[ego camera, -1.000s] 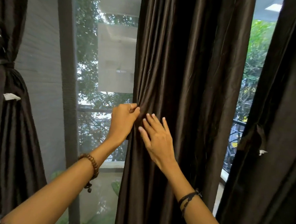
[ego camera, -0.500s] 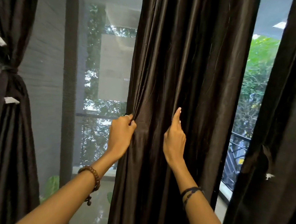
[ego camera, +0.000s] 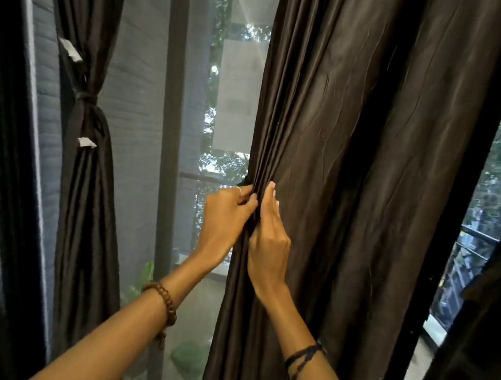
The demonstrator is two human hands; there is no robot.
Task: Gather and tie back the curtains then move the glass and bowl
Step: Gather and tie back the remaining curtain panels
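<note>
Middle curtain (ego camera: 361, 197) hanging loose at the window, dark, satiny, folds falling from top of view to bottom; left edge bunched into narrow pleats at about waist height. Left hand (ego camera: 226, 215) curled tight round that bunched edge, fingers and thumb closed on the pleats. Right hand (ego camera: 268, 235) just beside it, touching the cloth, thumb and fingertips pinching the next fold and pressing it toward the left hand's bundle. Farther left, another curtain (ego camera: 85, 154) already gathered and bound with a tie (ego camera: 85, 99) at its narrow waist, white tags showing on it. A third curtain (ego camera: 477, 324) at the far right edge, only partly in view. No glass or bowl visible anywhere, so that part of the task not yet begun. Likely handling: soft and limp, no stiffness to hold a pleat by itself, sheen suggesting a slippery face that could slide out of a loose grip; probably light fold by fold, heavier once the whole width is collected. Best hold judged to be at the same height as the bound curtain's waist, pleats stacked one on another and clamped across the full stack, not by the outer fold alone. Risk of folds spilling when one hand lets go to reach for a tie; no tie for this curtain discernible.
</note>
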